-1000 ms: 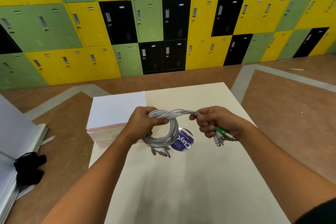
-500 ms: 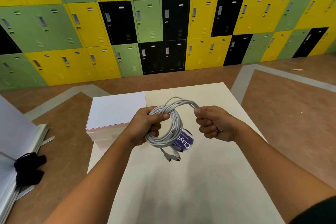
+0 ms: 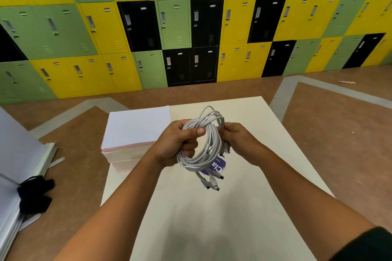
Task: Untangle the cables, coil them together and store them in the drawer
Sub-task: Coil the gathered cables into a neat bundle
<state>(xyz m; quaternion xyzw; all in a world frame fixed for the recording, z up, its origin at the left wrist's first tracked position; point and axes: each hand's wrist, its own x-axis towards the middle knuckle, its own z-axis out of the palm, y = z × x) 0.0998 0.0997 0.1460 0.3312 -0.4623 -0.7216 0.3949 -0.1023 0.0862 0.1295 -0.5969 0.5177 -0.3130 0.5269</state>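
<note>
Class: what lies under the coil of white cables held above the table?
A purple sticker on the cream table, showing the letters "Cla". The coil covers the rest of it.

Hidden behind the coil of pale grey cables (image 3: pixel 210 131): most of a round purple sticker with white lettering (image 3: pixel 218 164), legible only as "Cla"; likewise the fingertips of the right hand (image 3: pixel 239 140); too small to identify by type: the dangling plug ends (image 3: pixel 212 185); cut off by the left edge: a stack of flat grey boards (image 3: pixel 12 154); unidentifiable: the shapeless black item (image 3: pixel 34 195) on it; cropped at the bottom corner: a dark sleeve (image 3: pixel 369 246).
</note>
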